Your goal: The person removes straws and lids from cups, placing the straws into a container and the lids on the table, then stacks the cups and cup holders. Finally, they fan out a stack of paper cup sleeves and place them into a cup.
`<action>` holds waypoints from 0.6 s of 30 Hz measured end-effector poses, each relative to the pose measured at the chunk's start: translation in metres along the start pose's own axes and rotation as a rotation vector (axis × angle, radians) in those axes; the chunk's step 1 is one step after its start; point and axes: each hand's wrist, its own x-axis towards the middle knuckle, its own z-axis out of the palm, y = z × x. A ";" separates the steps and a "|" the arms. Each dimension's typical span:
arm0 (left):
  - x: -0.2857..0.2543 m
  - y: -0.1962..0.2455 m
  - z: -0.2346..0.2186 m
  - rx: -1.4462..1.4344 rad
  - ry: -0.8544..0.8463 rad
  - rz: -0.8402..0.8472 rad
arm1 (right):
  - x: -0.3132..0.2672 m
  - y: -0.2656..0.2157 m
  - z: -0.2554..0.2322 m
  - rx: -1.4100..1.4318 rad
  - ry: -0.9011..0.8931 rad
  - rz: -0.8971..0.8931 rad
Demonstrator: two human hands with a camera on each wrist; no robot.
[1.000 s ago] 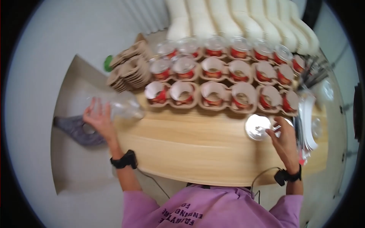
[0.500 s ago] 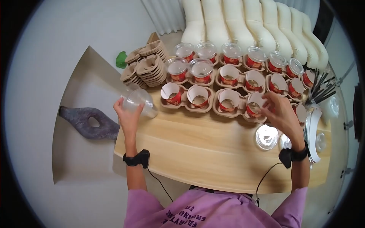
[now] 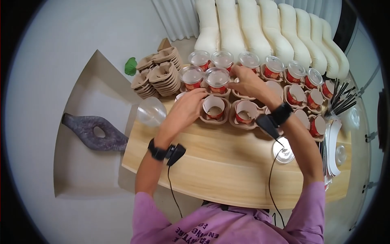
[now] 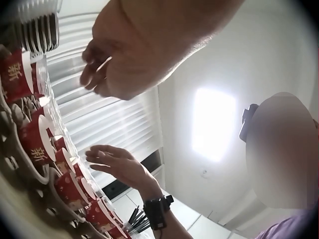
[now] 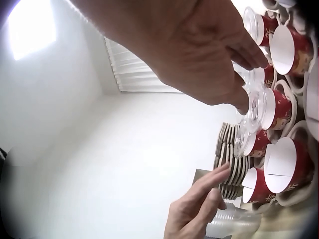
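Note:
Red paper cups [image 3: 214, 109] with pale insides stand in rows in brown pulp carriers [image 3: 233, 118]. Clear lids [image 3: 216, 76] cap the back row and the left two of the middle row. My left hand [image 3: 185, 110], fingers extended, reaches over the front-left cup and partly hides it. Past it, my right hand [image 3: 251, 84] spreads thumb and fingers beside the lidded cups in the middle row. In the right wrist view, its fingertips [image 5: 259, 59] are right by a clear lid [image 5: 257, 107]. Neither hand shows anything in its grasp.
A ribbed stack of clear plastic lids [image 3: 152, 112] lies at the table's left edge, before stacked pulp carriers [image 3: 164, 73]. At the right are loose lids [image 3: 283, 151], black straws [image 3: 343, 99] and white strips [image 3: 333, 148]. A cream cushioned seat [image 3: 256, 32] stands behind.
My left hand has left the clear lid stack and moved right over the cups. My right hand has gone from the right-hand cups up and left to the middle row.

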 end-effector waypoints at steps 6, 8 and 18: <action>0.046 -0.030 0.016 0.304 -0.499 -0.194 | 0.030 -0.025 0.030 -0.227 0.006 0.068; 0.050 -0.041 0.026 0.325 -0.491 -0.190 | 0.041 -0.010 0.049 -0.152 0.056 0.092; 0.062 -0.044 0.031 0.366 -0.569 -0.223 | 0.047 -0.019 0.057 -0.192 0.019 0.200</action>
